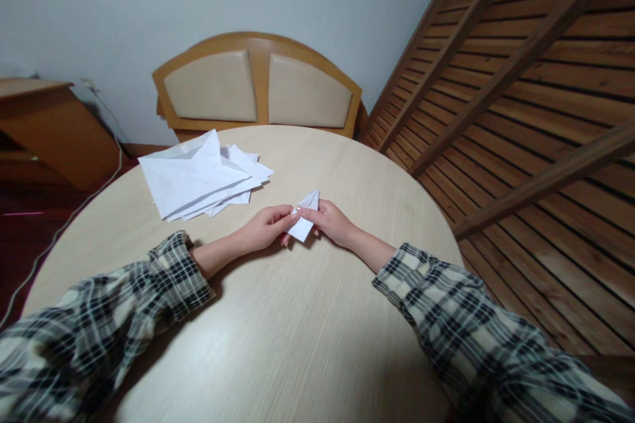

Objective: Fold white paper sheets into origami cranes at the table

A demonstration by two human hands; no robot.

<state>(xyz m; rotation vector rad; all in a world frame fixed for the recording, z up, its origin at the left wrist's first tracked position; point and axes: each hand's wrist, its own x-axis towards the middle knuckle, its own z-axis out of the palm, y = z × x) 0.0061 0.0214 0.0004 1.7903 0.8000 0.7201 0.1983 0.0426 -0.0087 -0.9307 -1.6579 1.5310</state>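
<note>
Between my two hands is a small piece of folded white paper [303, 228], held just above the table. My left hand [265, 228] pinches its left edge, thumb on top and fingers curled beneath. From the other side, my right hand [335, 221] grips it, with the thumb pressed across the paper near the left thumb. The upper part of the paper tapers to a narrow, creased point, and the lower part ends in a flat corner. My fingers hide part of its underside.
A stack of white paper sheets [198, 175], the top one creased, lies at the back left of the round wooden table [278, 344]. Behind stands a padded headboard [260, 79]. A slatted wooden panel [526, 79] slants along the right. A cable [74, 215] runs on the left by a wooden desk [54, 125].
</note>
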